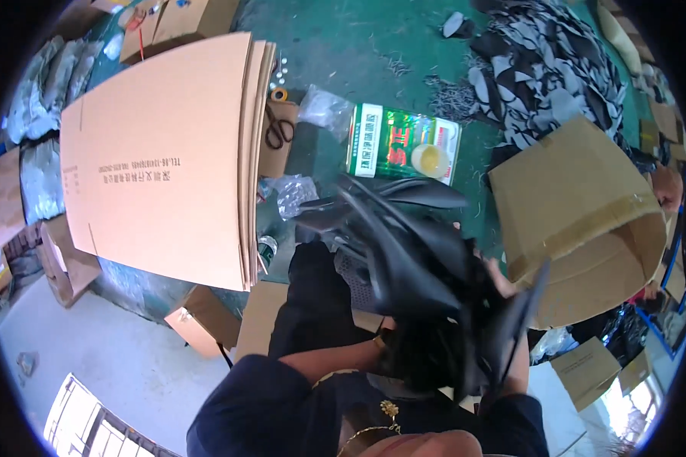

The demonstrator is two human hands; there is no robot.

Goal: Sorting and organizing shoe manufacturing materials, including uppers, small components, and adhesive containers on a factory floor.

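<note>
A large bundle of black, glossy, curved flat pieces point(411, 259) is held over my lap. Their exact kind cannot be made out. My right hand point(499, 278) grips the bundle's right side, with only some fingers showing past its edge. From the left, my forearm with a band at the wrist reaches under the black pieces. They hide my left hand, so its fingers do not show. Just beyond the bundle, a green and white rectangular can point(404, 145) lies on the green surface, with a round yellowish lid or dish point(430, 161) on it.
At the left is a stack of flat cardboard sheets point(160, 160). Dark-handled scissors point(279, 131) and a tape roll point(280, 94) lie beside it. An open cardboard box point(579, 213) tilts at the right. Behind it spreads a heap of black and grey cut pieces point(549, 68).
</note>
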